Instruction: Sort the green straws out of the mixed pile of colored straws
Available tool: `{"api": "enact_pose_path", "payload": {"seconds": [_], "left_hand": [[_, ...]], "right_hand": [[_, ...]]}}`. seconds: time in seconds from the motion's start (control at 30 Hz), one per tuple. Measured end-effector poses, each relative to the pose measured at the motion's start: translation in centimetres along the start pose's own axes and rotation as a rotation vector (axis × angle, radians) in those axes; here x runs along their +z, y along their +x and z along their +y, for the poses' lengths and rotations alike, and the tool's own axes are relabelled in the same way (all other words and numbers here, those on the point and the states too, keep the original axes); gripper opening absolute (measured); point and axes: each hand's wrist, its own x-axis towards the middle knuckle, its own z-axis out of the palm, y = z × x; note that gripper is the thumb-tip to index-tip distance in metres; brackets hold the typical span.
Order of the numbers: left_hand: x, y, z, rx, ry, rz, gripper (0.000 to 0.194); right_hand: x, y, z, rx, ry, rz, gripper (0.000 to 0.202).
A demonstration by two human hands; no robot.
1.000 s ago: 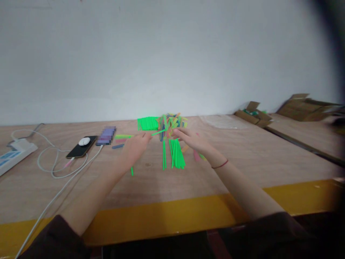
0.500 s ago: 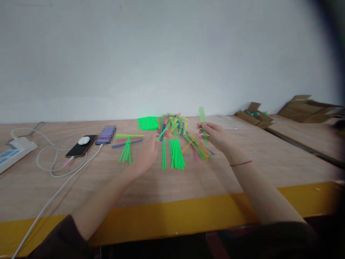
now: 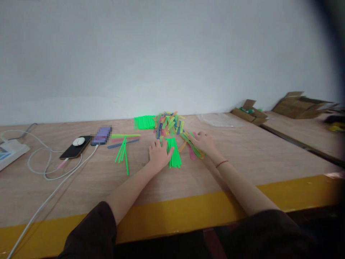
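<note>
My left hand [image 3: 159,154] is held low over the front pile of thin green plastic sticks [image 3: 175,154], fingers spread and partly covering the pile's left side. My right hand [image 3: 206,144] rests at a small heap of flat coloured propeller-like blades [image 3: 193,150]. Its fingers are apart, and the heap's right part is hidden under them. A larger mixed heap of the same blades [image 3: 169,124] lies near the wall, beside a row of green sticks [image 3: 145,122]. On the left, several fanned green sticks [image 3: 123,153] touch a few blades [image 3: 125,136].
Left of the sticks lie a phone [image 3: 101,135], a black device [image 3: 72,151] with a white mouse-shaped object [image 3: 79,141] on it, white cables and a power strip [image 3: 12,153]. Open cardboard boxes [image 3: 250,114] stand at the right. A yellow strip [image 3: 172,205] edges the table's front.
My left hand has moved right and down to the front sticks, without the green stick it held. My right hand has lowered to the blades; the green blade no longer stands upright in it.
</note>
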Motion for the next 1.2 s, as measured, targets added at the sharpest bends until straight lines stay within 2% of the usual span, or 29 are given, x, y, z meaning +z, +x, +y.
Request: {"api": "enact_pose_path", "payload": {"seconds": [0.07,0.17,0.33,0.43,0.5,0.57,0.63,0.7,0.8,0.87,0.97,1.03,1.1,1.2], "left_hand": [[0.4,-0.1,0.1,-0.023,-0.052,-0.052,0.077],[1.1,0.0,0.5,0.012,-0.103,-0.142,0.089],[1.9,0.6,1.7,0.037,-0.163,-0.140,0.068],[2.0,0.7,2.3,0.032,-0.180,-0.117,0.060],[1.9,0.6,2.5,0.032,-0.194,-0.110,0.063],[1.8,0.4,2.4,0.063,-0.214,-0.125,0.077],[1.8,0.2,2.1,0.136,-0.222,-0.160,0.092],[1.9,0.2,2.0,0.217,-0.212,-0.182,0.096],[2.0,0.1,1.9,0.285,-0.187,-0.149,0.085],[1.7,-0.1,1.6,0.316,-0.189,-0.141,0.081],[1.0,-0.6,0.5,0.388,-0.218,-0.233,0.089],[0.7,-0.9,-0.6,0.455,-0.214,-0.294,0.101],[0.7,-0.9,-1.6,0.500,-0.194,-0.304,0.107],[1.3,-0.8,-2.0,0.515,-0.186,-0.256,0.098]], "right_hand": [[-0.1,-0.1,-1.3,0.036,-0.035,-0.054,0.073],[-0.1,0.1,-2.3,-0.011,-0.067,-0.153,0.068],[-0.3,0.7,-1.5,-0.138,-0.054,-0.233,0.048],[-0.4,0.7,-0.8,-0.190,-0.129,-0.263,0.040],[-0.1,0.6,-0.6,-0.244,-0.197,-0.248,0.042],[0.3,0.4,-0.5,-0.290,-0.229,-0.219,0.052],[0.7,0.2,-0.6,-0.314,-0.234,-0.201,0.062],[1.0,-0.2,-0.8,-0.313,-0.246,-0.179,0.065],[1.0,-1.1,-1.4,-0.339,-0.259,-0.066,0.057],[0.9,-1.6,-1.9,-0.450,-0.229,-0.004,0.047],[0.8,-2.2,-2.6,-0.683,-0.176,-0.048,0.036],[0.9,-2.4,-3.0,-0.775,-0.160,-0.097,0.031],[1.2,-2.7,-3.2,-0.809,-0.144,-0.111,0.029],[1.5,-3.1,-3.2,-0.811,-0.133,-0.087,0.028]]}}
